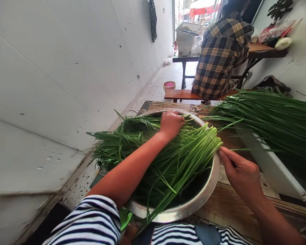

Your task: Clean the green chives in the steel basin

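Greens (191, 153) crowd basin (178, 213) and bin (269, 166), right fingers (232, 157) pinching some, left fingers' (179, 118) grip unclear.

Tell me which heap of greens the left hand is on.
The heap in the round metal basin, under the left hand; the other heap lies farther right, over a white tub.

Seemingly an eatery: table (260, 48), bench (177, 94)

A white wall (66, 61) bounds the left side. Speckled floor (155, 91) underlies the bench (178, 94) and table (260, 47). Daylight enters through the far opening (196, 6).
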A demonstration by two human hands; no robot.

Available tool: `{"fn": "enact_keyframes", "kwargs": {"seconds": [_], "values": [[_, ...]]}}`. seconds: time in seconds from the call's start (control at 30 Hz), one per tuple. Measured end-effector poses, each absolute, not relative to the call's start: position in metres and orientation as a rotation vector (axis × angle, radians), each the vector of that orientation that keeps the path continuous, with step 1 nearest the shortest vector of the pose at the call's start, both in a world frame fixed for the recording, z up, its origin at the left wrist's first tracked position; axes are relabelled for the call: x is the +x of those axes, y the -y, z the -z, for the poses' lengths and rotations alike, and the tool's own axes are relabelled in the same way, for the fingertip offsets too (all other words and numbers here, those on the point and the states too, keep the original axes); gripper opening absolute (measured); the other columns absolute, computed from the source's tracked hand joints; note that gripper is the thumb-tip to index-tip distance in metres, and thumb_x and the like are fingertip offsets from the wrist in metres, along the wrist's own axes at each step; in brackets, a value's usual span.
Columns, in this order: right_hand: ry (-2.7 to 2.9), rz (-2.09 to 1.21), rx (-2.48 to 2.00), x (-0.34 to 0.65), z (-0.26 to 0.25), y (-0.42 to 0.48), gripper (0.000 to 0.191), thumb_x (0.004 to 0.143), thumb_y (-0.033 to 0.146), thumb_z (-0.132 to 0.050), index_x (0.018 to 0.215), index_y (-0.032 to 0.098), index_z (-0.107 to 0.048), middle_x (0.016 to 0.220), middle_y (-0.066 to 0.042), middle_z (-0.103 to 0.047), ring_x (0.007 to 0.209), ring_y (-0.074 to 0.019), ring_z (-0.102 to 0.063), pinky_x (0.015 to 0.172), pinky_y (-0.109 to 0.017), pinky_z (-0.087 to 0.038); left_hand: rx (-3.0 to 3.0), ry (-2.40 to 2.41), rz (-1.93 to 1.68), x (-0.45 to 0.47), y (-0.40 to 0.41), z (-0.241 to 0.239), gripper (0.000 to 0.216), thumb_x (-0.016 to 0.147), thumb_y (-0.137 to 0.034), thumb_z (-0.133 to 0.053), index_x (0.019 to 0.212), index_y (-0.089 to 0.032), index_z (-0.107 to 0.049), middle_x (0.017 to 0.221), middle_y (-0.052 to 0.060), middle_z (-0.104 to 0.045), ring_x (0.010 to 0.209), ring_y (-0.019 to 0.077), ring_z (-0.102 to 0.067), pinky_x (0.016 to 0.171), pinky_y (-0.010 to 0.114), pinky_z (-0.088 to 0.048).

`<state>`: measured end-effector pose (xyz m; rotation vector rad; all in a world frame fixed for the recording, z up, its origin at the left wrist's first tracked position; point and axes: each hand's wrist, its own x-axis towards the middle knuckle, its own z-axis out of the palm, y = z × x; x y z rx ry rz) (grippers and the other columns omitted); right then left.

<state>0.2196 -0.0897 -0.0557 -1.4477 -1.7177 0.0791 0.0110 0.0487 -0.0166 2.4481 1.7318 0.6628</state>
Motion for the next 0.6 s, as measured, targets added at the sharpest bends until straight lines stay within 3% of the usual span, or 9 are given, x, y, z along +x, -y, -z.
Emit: {"fn": "enact_keyframes", "kwargs": {"seconds": [0.1,0.3,0.43,0.6], "values": [[1.723,-0.08,-1.45,0.219,0.053,0.09,0.024,0.084,0.029,-0.053,0.096,0.018,-0.071,0.092,-0.004,-0.073,0.079,-0.0197,-0.071,0.073,-0.029,-0.058,2.325,-1.629,-0.775,0.012,-0.041,0.007,0.012,0.076,-0.022,-0.059,0.077,-0.018,-0.07,0.09,0.007,-0.066,0.093,0.0214,-0.056,0.083,0.036,-0.039],[1.735,-0.092,-1.47,0.218,0.048,0.092,0.023,0.085,0.029,-0.052,0.095,0.021,-0.071,0.094,-0.002,-0.073,0.079,-0.0185,-0.071,0.074,-0.028,-0.058,1.864,-1.242,-0.976,0.011,-0.029,-0.003,0.011,0.075,-0.018,-0.057,0.083,-0.014,-0.064,0.069,0.002,-0.068,0.064,0.0125,-0.06,0.068,0.025,-0.045],[1.717,-0.124,-1.486,0.218,0.05,0.092,0.023,0.085,0.029,-0.052,0.096,0.023,-0.071,0.094,-0.002,-0.073,0.079,-0.0185,-0.07,0.074,-0.029,-0.058,1.723,-1.239,-1.036,0.014,-0.024,-0.002,0.014,0.07,-0.024,-0.064,0.075,-0.013,-0.069,0.069,0.003,-0.069,0.062,0.0119,-0.059,0.062,0.023,-0.044],[1.712,-0.146,-1.48,0.219,0.053,0.092,0.024,0.085,0.029,-0.052,0.099,0.024,-0.071,0.097,-0.001,-0.072,0.081,-0.0186,-0.07,0.076,-0.029,-0.057,1.62,-1.207,-1.006,0.018,-0.02,-0.001,0.022,0.071,-0.027,-0.063,0.084,-0.013,-0.072,0.073,0.004,-0.071,0.06,0.0121,-0.059,0.059,0.023,-0.046]]}}
